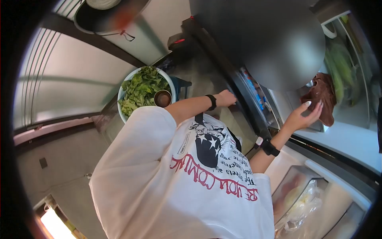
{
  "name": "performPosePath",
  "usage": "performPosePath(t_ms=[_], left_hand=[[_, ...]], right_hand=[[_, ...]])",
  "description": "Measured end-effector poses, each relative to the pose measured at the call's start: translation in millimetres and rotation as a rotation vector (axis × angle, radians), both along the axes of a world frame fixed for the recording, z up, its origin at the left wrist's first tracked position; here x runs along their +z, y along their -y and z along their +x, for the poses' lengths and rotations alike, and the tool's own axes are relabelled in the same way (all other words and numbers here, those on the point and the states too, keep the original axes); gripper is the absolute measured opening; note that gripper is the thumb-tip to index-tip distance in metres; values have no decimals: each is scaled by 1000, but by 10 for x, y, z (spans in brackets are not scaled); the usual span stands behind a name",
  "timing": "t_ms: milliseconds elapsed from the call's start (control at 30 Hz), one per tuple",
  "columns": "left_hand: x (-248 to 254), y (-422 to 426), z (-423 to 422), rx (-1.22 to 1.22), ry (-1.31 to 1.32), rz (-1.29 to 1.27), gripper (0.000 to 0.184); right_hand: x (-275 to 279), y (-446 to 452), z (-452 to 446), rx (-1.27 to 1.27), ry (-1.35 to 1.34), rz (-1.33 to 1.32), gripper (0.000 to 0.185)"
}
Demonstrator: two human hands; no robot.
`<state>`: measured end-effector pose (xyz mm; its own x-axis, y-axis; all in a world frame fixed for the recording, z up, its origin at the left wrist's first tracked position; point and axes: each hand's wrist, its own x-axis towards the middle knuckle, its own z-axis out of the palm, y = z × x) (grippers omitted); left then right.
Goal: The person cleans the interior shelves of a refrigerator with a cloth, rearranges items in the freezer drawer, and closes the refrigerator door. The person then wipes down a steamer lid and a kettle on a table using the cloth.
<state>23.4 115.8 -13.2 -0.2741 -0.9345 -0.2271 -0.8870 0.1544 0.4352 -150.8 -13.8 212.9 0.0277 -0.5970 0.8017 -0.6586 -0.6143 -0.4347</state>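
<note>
My left hand (225, 98) is closed at the edge of the dark refrigerator door (250, 104), its fingertips partly hidden there. My right hand (303, 118) reaches into the refrigerator, fingers apart and slightly curled. Its fingertips are at a brown, crumpled plastic bag (324, 97) on a shelf; whether they grip it I cannot tell. Behind that bag lie long green vegetables (341, 69) in clear wrapping.
On my left, a pale basin (172, 81) holds leafy greens (145, 85) and a brown bowl (162, 98). A blue stool (182, 84) stands beside it. A clear drawer (292, 187) with bagged produce is at lower right. A dark blurred shape (274, 40) covers the upper right.
</note>
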Motion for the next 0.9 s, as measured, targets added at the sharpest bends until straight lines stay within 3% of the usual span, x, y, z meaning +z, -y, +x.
performPosePath(t_ms=[67,267,333,367,567,633,767,867,900], left_hand=[[-54,17,-70,23,60,-73,28],[-15,-90,-134,79,52,107,36],[43,-119,-157,118,31,96,35],[22,-146,-169,111,34,103,35],[-59,-422,-184,241,-119,232,34],[175,-499,-199,269,-177,509,33],[36,-589,-199,83,-202,411,32],[889,-395,-66,190,-340,552,32],[1103,-359,-34,192,-523,395,29]], right_hand=[[-4,177,-56,-64,-82,-41,38],[-99,634,-222,-209,-260,-57,49],[-94,683,-239,-334,-539,1,50],[-129,698,-240,-379,-558,-62,50],[-203,834,-382,-240,-405,-101,38],[-216,846,-393,-226,-376,-114,35],[-209,797,-361,-262,-363,-142,30],[-273,853,-400,-220,-306,-150,30],[-281,847,-390,-216,-302,-147,30]])
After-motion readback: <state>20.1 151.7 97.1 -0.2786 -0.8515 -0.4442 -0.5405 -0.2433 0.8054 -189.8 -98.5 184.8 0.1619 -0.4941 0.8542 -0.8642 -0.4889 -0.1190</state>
